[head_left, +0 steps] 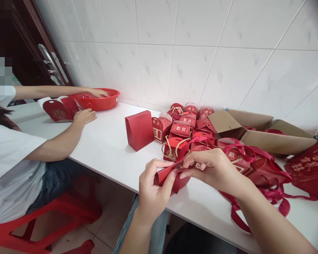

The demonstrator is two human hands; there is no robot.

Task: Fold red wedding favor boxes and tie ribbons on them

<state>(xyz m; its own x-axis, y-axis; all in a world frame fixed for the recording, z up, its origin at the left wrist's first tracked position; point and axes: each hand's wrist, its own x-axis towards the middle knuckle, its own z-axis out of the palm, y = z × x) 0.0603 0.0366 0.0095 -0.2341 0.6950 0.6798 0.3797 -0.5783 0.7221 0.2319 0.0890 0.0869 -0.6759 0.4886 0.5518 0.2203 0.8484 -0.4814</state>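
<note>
Both of the wearer's hands were on one small red box point(182, 182), which was held up at the near edge of the white table point(103, 141), in front of the grouped boxes. Left hand point(153, 185): fingers closed on the left side of the box, with the thumb across the near face. Right hand point(214, 169): fingers narrow, pinching the top edge (a tiny gold-coloured detail showed there, too small to identify).

Just beyond the hands, a plain red box point(140, 130) stood upright. To its right, red boxes with gold lettering point(181, 128) stood close together in rows; several carried twisted cord handles point(172, 150). Dark red ribbon point(283, 207) trailed over the boxes nearest the right forearm and onto the table. Behind them was an open cardboard carton point(278, 141) with red items inside, and a red printed bag point(308, 167) stood at the far right.

At left, a seated co-worker in a white top point(13, 158) had one hand point(98, 92) inside a red plastic basket point(100, 104); the other point(85, 116) rested beside an open red box with pale flaps point(59, 111).
</note>
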